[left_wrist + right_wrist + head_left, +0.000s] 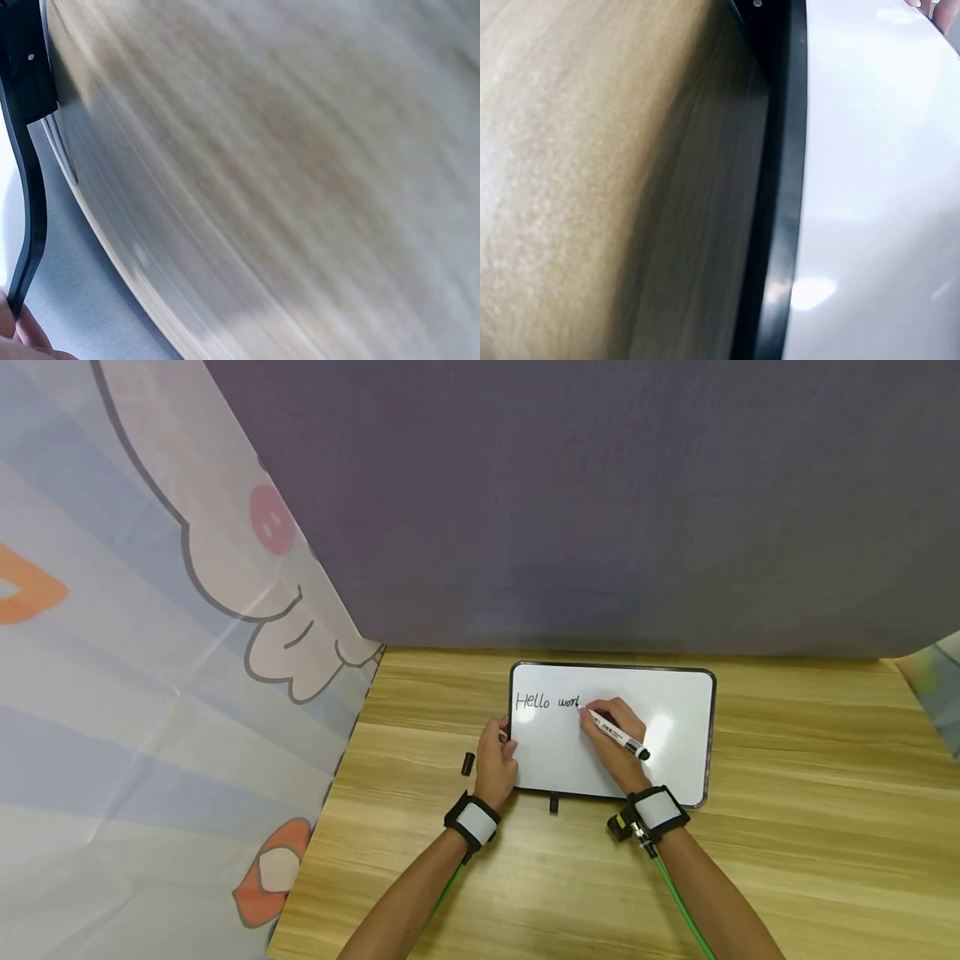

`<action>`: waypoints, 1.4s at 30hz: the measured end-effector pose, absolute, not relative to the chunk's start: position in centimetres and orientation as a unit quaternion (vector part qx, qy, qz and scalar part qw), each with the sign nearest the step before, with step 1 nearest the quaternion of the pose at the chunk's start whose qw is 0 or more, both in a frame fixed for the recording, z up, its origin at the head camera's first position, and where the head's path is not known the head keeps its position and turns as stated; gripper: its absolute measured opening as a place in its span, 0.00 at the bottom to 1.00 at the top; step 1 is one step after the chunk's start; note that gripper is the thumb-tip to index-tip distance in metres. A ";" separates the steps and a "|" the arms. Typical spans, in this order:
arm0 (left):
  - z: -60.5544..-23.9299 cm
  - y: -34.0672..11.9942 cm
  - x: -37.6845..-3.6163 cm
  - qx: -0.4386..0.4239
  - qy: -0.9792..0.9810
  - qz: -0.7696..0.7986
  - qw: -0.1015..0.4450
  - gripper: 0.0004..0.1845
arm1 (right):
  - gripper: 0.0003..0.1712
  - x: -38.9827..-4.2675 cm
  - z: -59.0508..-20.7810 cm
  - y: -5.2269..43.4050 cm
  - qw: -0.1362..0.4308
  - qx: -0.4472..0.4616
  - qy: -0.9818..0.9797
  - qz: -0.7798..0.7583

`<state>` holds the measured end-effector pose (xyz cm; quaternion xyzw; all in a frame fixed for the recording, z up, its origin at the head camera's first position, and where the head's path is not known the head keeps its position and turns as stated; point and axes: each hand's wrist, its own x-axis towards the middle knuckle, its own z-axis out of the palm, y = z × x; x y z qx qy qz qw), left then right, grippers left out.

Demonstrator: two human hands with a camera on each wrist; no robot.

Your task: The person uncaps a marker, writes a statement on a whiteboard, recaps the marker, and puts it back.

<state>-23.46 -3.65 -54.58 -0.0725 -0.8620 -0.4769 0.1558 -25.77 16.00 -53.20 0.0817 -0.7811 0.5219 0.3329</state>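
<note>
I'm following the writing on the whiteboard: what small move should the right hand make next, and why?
Probably shift the marker tip slightly right and finish the word. The whiteboard reads "Hello wor" plus a stroke, the right hand grips the marker at the last letter, blank board lies to its right, and the left hand steadies the board's left edge.
</note>
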 end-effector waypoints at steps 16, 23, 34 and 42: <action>-54.5 -3.3 -23.3 -0.051 -0.862 -0.477 0.162 0.19 | 0.04 -25.3 -52.9 16.4 0.302 0.056 -0.767 0.563; -54.6 -3.2 -23.3 -0.047 -0.865 -0.474 0.159 0.19 | 0.04 -25.0 -53.0 16.8 0.323 0.052 -0.770 0.548; -54.3 -3.2 -23.4 -0.046 -0.863 -0.480 0.151 0.19 | 0.04 -24.4 -51.1 16.4 0.311 0.055 -0.777 0.544; -54.5 -3.4 -23.5 -0.052 -0.864 -0.477 0.155 0.19 | 0.04 -25.7 -52.9 16.9 0.328 0.059 -0.773 0.539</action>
